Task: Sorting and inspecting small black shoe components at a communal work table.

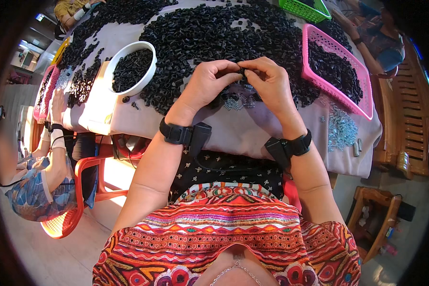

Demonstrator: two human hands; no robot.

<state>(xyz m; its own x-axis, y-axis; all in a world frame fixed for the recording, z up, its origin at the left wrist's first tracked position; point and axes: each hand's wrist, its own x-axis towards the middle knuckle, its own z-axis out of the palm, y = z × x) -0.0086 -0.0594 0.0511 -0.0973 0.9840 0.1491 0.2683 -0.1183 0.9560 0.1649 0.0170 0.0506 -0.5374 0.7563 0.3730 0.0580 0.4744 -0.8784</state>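
My left hand [206, 86] and my right hand [273, 85] meet over the near edge of a large heap of small black plastic pieces [190, 35]. Thumb and fingers of both are pinched together on a small black plastic piece [242, 70], mostly covered by the fingertips. Its exact shape is too small to make out. Just below the fingers, small shiny metallic-looking pieces [238, 101] lie on the pale cloth. Each wrist wears a black strap with a box-shaped device.
A white bowl [152, 71] of black parts stands left, a pink basket [306, 52] of black pieces right. More shiny pieces [342, 128] lie near the right table edge. A green basket [314, 14] is at the back. People sit around; a red chair [81, 183] stands left.
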